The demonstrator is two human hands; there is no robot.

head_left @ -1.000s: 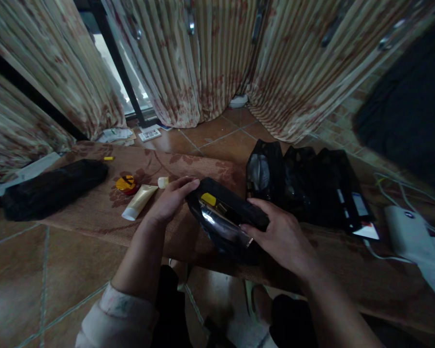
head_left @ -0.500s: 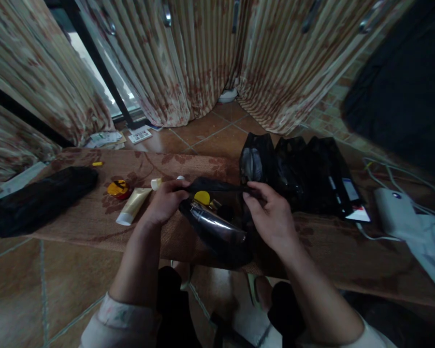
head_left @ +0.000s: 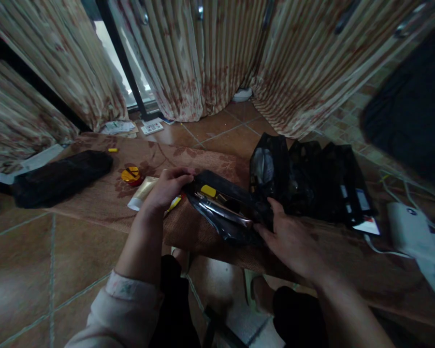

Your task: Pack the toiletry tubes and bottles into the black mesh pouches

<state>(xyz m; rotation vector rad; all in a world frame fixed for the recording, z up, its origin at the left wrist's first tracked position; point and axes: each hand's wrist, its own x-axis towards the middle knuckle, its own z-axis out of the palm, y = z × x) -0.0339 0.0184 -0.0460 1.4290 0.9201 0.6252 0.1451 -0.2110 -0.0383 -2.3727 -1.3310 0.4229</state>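
Note:
A small black pouch with a clear front (head_left: 224, 210) lies on a brown patterned cloth (head_left: 105, 203), holding yellow and shiny items. My left hand (head_left: 166, 188) curls over the pouch's left end, fingers closed on its edge. My right hand (head_left: 290, 237) holds the pouch's right end, fingers pressed against it. Just under my left hand sits a cream tube (head_left: 143, 193) and a small yellow item (head_left: 174, 203).
A black unfolded organiser (head_left: 311, 181) lies right of the pouch. A red and yellow round tin (head_left: 131, 175) and a long black case (head_left: 61, 176) rest at the left. A white device with cables (head_left: 408, 222) is at the right. Striped curtains (head_left: 210, 58) hang behind.
The pouch's top flap, pulled taut between both hands half a second ago, has come down. My right hand has dropped to the pouch's lower right end. The left hand stays at the left end.

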